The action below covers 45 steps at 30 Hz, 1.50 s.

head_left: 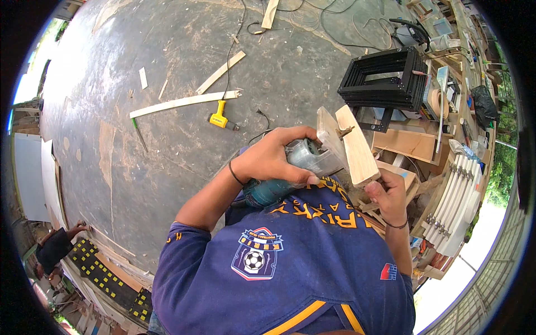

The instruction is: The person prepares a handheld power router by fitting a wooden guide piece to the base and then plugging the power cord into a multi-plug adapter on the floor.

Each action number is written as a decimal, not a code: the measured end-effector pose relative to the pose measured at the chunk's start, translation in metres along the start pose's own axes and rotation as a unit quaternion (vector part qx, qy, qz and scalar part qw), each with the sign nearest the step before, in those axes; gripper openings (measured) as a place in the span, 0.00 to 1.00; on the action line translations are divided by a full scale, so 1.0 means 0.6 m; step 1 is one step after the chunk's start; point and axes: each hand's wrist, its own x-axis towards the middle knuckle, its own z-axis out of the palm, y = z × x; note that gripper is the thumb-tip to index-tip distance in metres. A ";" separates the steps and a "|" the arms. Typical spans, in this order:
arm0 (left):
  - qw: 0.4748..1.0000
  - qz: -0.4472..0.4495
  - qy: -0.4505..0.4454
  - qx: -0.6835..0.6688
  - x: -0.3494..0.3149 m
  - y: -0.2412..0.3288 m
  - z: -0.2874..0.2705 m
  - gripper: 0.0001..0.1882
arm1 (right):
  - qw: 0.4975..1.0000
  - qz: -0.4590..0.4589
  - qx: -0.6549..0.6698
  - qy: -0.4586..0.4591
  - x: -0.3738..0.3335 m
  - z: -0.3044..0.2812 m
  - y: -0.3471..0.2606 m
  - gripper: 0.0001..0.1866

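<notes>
While the left hand (273, 156) clamps its fingers around the teal power drill (290, 173), whose bit bores into the wooden block (357, 148) pinched just above the right hand (388, 195), steady pressure seems needed next.

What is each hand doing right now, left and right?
Left hand: closed around the teal and grey power drill.
Right hand: closed on the pale wooden block, holding it against the drill bit.

Black frame (385, 78) right; open floor (184, 151) left.
</notes>
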 end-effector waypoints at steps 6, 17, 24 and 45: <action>1.000 -0.002 0.001 0.005 0.000 0.004 -0.004 0.34 | 1.000 0.012 -0.009 -0.010 0.004 0.006 -0.022 0.22; 1.000 -0.007 -0.001 -0.008 0.003 -0.004 -0.007 0.35 | 1.000 0.026 -0.006 -0.012 0.007 0.008 -0.029 0.23; 1.000 -0.013 -0.009 -0.012 0.001 0.004 -0.010 0.34 | 1.000 0.010 -0.024 0.008 0.005 0.010 -0.014 0.24; 1.000 -0.008 -0.019 -0.005 0.004 0.005 -0.013 0.34 | 0.985 -0.139 -0.085 -0.063 0.035 0.017 -0.035 0.28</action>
